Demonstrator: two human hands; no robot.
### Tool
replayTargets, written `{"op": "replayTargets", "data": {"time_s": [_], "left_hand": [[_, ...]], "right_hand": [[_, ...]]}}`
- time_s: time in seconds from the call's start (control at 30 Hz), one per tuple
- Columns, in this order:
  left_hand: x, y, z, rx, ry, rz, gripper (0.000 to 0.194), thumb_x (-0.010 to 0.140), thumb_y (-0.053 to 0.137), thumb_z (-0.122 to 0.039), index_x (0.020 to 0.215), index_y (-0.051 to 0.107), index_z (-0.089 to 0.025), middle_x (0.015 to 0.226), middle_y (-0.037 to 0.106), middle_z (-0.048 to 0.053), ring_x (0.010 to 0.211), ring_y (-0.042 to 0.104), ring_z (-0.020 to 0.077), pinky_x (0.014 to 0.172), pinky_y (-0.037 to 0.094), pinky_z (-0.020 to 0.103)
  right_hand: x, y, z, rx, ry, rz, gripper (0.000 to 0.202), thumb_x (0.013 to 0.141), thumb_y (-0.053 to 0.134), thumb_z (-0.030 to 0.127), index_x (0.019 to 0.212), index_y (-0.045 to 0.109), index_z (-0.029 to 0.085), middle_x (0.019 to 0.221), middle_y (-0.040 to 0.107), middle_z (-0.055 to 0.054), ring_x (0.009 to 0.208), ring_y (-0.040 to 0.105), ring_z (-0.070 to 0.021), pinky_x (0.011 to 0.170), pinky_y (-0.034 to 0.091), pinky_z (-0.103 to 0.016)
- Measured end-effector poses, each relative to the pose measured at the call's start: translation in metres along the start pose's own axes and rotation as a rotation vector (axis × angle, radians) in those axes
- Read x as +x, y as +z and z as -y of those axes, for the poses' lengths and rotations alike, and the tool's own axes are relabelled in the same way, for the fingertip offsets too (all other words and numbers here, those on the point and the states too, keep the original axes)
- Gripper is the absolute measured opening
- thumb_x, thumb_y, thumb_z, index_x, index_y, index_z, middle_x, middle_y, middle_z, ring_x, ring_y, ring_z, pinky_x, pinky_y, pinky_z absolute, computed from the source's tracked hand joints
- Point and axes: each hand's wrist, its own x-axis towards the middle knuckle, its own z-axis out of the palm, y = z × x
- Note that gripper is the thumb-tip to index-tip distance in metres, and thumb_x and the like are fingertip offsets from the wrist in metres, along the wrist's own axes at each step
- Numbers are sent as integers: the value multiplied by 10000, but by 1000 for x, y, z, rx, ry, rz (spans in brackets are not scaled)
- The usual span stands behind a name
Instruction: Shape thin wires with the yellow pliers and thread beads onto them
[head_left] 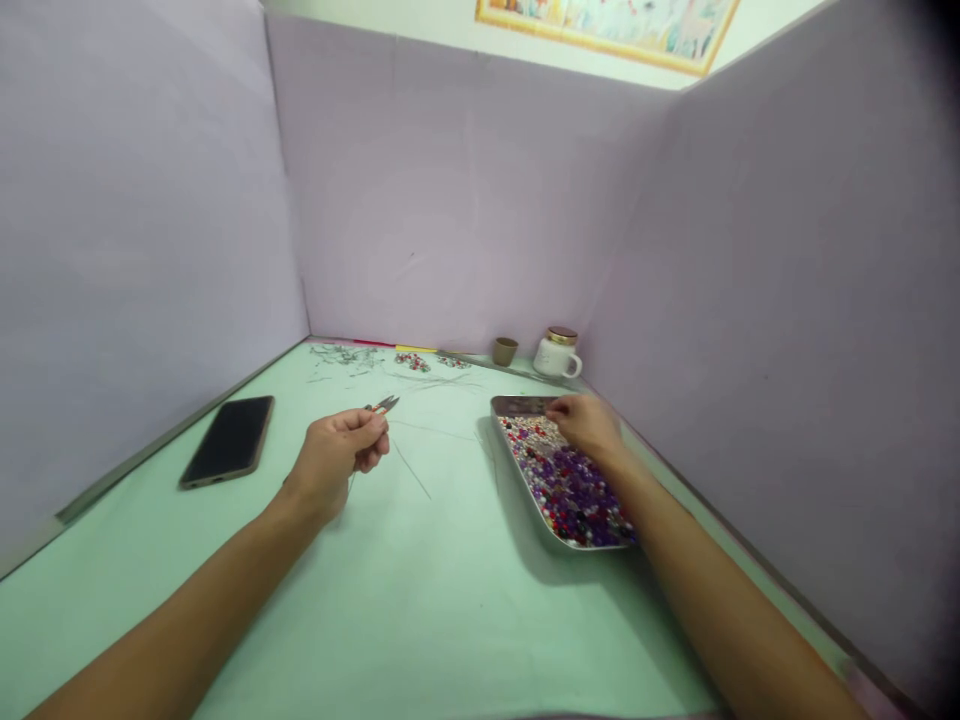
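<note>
My left hand (343,450) is closed, thumb pressed against the fingers, left of centre above the table. A thin wire (352,482) hangs below it, apparently from the pinch. The blades of small red-handled thread snips (387,404) show just past my knuckles; whether they are held or lie behind the hand I cannot tell. My right hand (589,422) reaches over the far end of a metal tray (516,404), fingertips pinched together. Whatever lies between them is too small to see. Purple, red, white and black beads (574,490) fill the tray, partly hidden by my right arm.
A phone (229,442) lies at the left. Along the back are wire scraps (345,356), beaded pieces (412,362), a small brown cup (505,350) and a lidded white mug (557,355). Pale partitions (465,190) close in the green table (420,600) on three sides.
</note>
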Motion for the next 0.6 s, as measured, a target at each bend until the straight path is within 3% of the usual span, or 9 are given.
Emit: {"op": "replayTargets", "data": {"time_s": [0.03,0.1,0.17,0.23,0.3,0.37,0.47,0.6], "left_hand": [[0,-1,0,-10,-2,0,201,658,611,-296,556,548,-135,509,532,-17,429,411,52,427,287,191],[2,-4,1,-43,2,-3,186,655,613,-292,587,566,-125,520,537,-9,440,427,56,431,298,191],[4,-8,1,-82,21,-16,171,654,610,-280,609,570,-120,529,541,-4,445,436,59,434,305,190],[6,-12,0,-106,43,-37,159,661,597,-269,611,557,-124,532,539,-7,439,431,55,434,305,187],[7,-15,-3,-112,57,-53,148,663,588,-258,604,541,-130,534,536,-14,433,423,51,431,300,186],[6,-15,-5,-105,75,-56,142,657,589,-249,596,534,-133,530,535,-15,427,419,52,425,294,189],[4,-11,-5,-56,114,-47,149,662,585,-248,576,535,-136,518,537,-16,423,413,53,421,285,193],[0,-5,-1,49,177,-48,176,685,569,-264,562,535,-143,511,546,-14,436,420,58,434,293,199]], "right_hand": [[-8,-3,13,196,17,-117,207,710,537,288,796,667,152,761,654,-80,685,570,-168,579,397,-249],[-33,-3,44,721,25,-125,211,693,578,316,800,644,147,672,626,-38,572,534,-116,514,389,-218],[-64,5,78,1235,33,118,206,623,664,286,776,628,154,669,612,-10,519,506,-79,457,379,-188],[-92,21,105,1573,126,428,228,605,698,248,799,632,151,686,608,-5,521,507,-57,445,392,-161],[-111,40,121,1736,273,636,226,599,714,202,799,640,127,669,605,-9,520,520,-45,476,433,-149],[-120,56,125,1809,363,729,216,607,712,159,805,643,108,674,610,-15,528,540,-40,528,470,-146],[-121,69,122,1864,407,752,203,617,701,108,812,646,91,705,624,-31,581,575,-53,606,498,-152],[-120,70,117,1880,416,753,205,609,699,71,805,647,98,712,629,-27,579,578,-49,608,504,-147]]}}
